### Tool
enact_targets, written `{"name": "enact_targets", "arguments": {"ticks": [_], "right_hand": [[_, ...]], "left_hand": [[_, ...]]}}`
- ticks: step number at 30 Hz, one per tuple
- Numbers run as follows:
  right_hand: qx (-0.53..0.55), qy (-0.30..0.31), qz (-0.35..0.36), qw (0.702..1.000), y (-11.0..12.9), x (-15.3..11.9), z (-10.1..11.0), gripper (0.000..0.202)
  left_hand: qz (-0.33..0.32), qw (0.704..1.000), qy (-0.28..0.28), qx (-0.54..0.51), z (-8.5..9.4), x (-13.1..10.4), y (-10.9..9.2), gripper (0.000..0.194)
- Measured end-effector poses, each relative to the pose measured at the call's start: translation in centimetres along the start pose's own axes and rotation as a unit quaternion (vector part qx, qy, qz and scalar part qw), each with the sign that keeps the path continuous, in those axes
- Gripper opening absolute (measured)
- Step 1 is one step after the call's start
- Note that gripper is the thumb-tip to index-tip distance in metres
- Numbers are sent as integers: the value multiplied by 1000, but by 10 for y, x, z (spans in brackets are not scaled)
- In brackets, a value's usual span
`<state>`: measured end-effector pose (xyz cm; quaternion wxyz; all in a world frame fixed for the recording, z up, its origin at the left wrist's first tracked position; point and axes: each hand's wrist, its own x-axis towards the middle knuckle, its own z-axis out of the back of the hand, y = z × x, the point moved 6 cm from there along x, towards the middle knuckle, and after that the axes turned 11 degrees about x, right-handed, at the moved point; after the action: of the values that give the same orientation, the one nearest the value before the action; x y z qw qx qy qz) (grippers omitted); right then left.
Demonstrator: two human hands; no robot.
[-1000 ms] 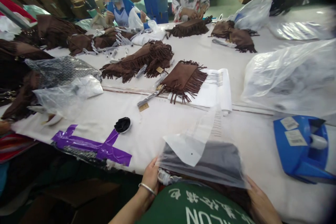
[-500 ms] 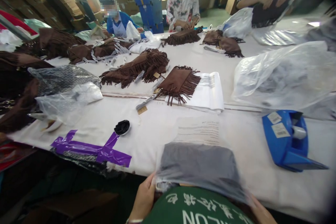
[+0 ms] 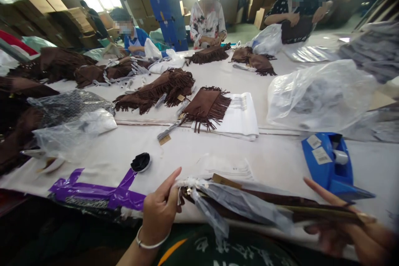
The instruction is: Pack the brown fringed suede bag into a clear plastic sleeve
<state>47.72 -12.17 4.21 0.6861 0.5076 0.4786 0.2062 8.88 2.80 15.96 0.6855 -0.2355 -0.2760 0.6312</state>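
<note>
My left hand (image 3: 160, 212) pinches the left end of a flat brown bag in a clear plastic sleeve (image 3: 249, 205), held edge-on just above the white table (image 3: 193, 149). My right hand (image 3: 346, 226) grips the right end of the same bag, index finger stretched out along it. The plastic hangs loose under the left end. A printed clear sleeve (image 3: 229, 168) lies on the table behind the bag.
A blue tape dispenser (image 3: 330, 162) stands to the right. Purple tape (image 3: 96, 189) and a small black cup (image 3: 141, 161) lie left. Brown fringed bags (image 3: 205, 106), white sheets (image 3: 240, 118) and big plastic bags (image 3: 318, 95) fill the middle. Other people work at the far side.
The bagged item lay flat against my body; both hands have lifted and turned it edge-on above the table. The view has tilted upward.
</note>
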Motion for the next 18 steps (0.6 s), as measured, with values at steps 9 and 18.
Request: {"name": "enact_targets", "arguments": {"ticks": [9, 18], "right_hand": [[28, 17, 59, 998, 114, 37, 8, 86], [77, -37, 152, 985, 117, 28, 22, 76]], "left_hand": [[-26, 990, 101, -96, 19, 75, -81, 41], [-184, 980, 20, -67, 45, 71, -105, 42]]}}
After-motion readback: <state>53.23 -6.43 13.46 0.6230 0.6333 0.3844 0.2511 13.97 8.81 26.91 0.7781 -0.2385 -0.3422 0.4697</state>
